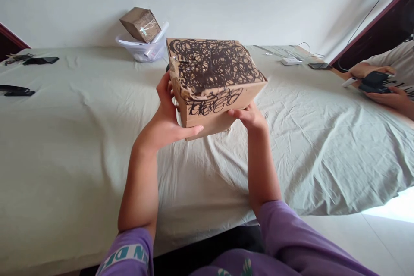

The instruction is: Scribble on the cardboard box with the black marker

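Observation:
Between my two hands is a cardboard box (216, 67), tilted and held over the cloth-covered table. Dense black scribbles cover its upper face and run down part of the near side; its left edge looks torn and crumpled. My left hand (168, 116) wraps round the left side, thumb along the near face and fingers partly hidden behind. My right hand (250, 115) grips the box low on its right, thumb on the near face and the other fingers out of sight beneath it. Something dark shows just behind my left fingers, too little of it to name.
A clear plastic basket (142, 49) by the wall carries a smaller cardboard box (141, 24) and rolled items. Black objects (16, 91) lie far left. A white power strip (291, 61) and a phone (319, 66) sit back right. Another person's hands (384, 88) hold a dark object at right.

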### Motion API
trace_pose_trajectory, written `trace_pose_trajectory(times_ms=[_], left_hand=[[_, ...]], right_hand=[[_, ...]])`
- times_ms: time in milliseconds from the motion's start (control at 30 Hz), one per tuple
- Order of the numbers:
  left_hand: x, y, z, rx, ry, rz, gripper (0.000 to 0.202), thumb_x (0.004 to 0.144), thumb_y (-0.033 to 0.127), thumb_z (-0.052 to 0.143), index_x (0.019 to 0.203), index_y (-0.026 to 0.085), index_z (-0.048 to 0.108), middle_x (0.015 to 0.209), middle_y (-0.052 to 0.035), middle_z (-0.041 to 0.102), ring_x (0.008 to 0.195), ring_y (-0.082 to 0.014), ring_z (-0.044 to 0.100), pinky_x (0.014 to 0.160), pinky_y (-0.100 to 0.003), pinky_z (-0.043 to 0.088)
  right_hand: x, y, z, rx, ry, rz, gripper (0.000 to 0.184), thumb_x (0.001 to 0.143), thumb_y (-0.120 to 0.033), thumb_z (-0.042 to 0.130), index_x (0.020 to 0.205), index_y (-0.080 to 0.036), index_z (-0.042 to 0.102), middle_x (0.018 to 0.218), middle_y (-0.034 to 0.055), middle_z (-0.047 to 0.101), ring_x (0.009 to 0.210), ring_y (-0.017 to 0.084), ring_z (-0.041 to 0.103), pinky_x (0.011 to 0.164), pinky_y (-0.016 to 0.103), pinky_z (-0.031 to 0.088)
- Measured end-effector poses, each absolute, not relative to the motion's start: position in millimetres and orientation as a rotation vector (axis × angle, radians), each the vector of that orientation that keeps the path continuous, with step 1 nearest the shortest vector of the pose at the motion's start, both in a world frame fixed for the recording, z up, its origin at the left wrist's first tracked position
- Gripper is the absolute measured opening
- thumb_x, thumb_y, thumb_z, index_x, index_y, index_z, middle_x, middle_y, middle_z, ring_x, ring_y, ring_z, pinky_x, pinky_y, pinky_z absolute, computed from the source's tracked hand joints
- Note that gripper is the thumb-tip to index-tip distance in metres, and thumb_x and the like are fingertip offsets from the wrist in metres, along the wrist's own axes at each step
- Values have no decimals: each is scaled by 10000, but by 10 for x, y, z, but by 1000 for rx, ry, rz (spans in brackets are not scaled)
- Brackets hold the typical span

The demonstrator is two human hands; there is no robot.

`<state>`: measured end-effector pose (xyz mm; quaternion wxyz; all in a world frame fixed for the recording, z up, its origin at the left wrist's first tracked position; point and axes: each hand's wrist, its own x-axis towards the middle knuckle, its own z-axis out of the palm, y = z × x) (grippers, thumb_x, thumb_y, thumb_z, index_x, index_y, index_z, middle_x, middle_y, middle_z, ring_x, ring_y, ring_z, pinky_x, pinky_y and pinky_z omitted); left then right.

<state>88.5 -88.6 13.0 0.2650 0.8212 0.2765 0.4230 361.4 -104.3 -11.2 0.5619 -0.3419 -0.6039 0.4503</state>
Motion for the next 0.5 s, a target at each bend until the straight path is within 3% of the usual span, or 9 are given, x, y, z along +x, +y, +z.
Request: trace_pose_trajectory(times_ms=[167, 300, 500], left_hand=[[898, -894, 144, 2264, 705, 1229, 1283, 721, 508, 932, 1623, 387, 28, 1707, -131, 251, 1611, -372, 342, 1300, -612, 424], [912, -908, 140, 2290, 734, 1216, 1269, 747, 535, 917, 1629, 370, 19, 1708, -140, 244, 1617, -382, 341, 1315, -645, 387], [859, -878, 133, 2276, 716, 1154, 1302, 752, 518, 945, 1638, 366, 2, 1680, -146, 301, 1597, -379, 374, 1305, -619, 420]], right_hand=[[3660, -1006, -192, -767, -1454, 1039, 742, 668, -650, 891, 1261, -242, 708, 1226, 88, 792, 1249, 349, 715, 1138, 507, 562], [3660, -1004, -193, -796, -1446, 1017, 830, 634, -715, 881, 1293, -245, 698, 1240, 94, 787, 1264, 361, 707, 1147, 520, 556], [3646, -1027, -135, -783, -1435, 1007, 833, 631, -663, 905, 1317, -251, 675, 1224, 95, 791, 1264, 362, 710, 1119, 507, 582]])
